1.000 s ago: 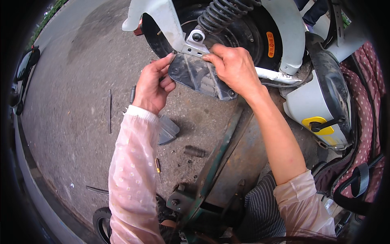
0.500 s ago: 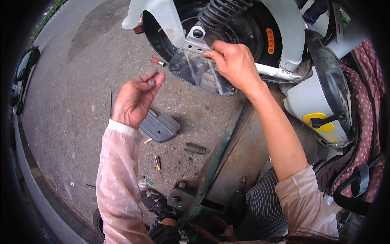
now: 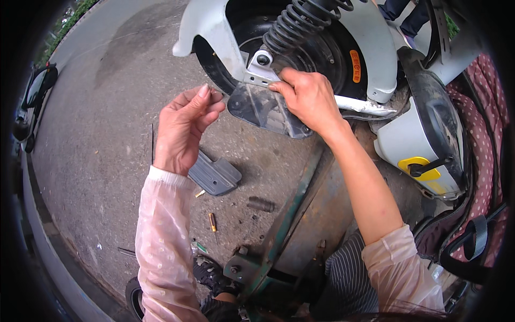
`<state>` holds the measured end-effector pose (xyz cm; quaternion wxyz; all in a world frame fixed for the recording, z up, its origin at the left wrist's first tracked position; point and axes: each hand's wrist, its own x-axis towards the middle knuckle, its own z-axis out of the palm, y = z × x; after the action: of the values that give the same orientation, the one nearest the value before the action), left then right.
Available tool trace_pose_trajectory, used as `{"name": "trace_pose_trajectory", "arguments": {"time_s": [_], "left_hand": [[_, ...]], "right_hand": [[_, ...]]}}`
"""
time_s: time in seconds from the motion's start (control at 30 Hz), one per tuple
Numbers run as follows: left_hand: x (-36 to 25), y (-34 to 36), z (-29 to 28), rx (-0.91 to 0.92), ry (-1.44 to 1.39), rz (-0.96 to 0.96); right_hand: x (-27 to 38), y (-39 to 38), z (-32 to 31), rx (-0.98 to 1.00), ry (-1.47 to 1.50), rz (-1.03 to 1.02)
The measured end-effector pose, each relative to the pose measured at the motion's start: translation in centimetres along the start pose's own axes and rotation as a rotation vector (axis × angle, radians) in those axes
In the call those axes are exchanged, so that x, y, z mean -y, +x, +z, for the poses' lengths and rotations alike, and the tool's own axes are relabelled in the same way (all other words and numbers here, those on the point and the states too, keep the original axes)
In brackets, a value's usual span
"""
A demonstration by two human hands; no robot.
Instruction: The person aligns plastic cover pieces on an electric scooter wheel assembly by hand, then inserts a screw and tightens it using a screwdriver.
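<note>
In front of me is a scooter's wheel, under a pale grey fender and a black coil spring. My right hand grips the upper edge of a dusty black plastic plate. Thumb and fingers lie beside a metal bracket, with the plate just below it. To the left of the plate, my left hand is raised with thumb and fingertips pinched together. Whatever small thing may be between them is too tiny to name.
On the ground lie a grey plastic piece, a screwdriver and a dark socket. A green-edged metal frame runs below my right arm. At right stand a grey scooter housing and a dotted cloth.
My left hand has risen slightly and turned, bringing its thumb on top near the plate. It now covers the place where a red-handled item lay. The right hand keeps its grip; the view has shifted slightly.
</note>
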<state>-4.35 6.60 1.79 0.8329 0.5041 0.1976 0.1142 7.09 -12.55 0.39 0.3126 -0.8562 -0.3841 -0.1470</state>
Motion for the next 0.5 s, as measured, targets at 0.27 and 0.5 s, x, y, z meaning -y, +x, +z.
{"name": "trace_pose_trajectory", "arguments": {"time_s": [0.27,0.5], "left_hand": [[3.1,1.4,-1.6,-0.024,-0.078,-0.164],[3.2,2.0,1.1,0.134,-0.102,-0.229]], "right_hand": [[0.4,0.1,0.1,-0.005,-0.017,-0.018],[0.3,-0.1,0.1,-0.013,-0.024,-0.008]]}}
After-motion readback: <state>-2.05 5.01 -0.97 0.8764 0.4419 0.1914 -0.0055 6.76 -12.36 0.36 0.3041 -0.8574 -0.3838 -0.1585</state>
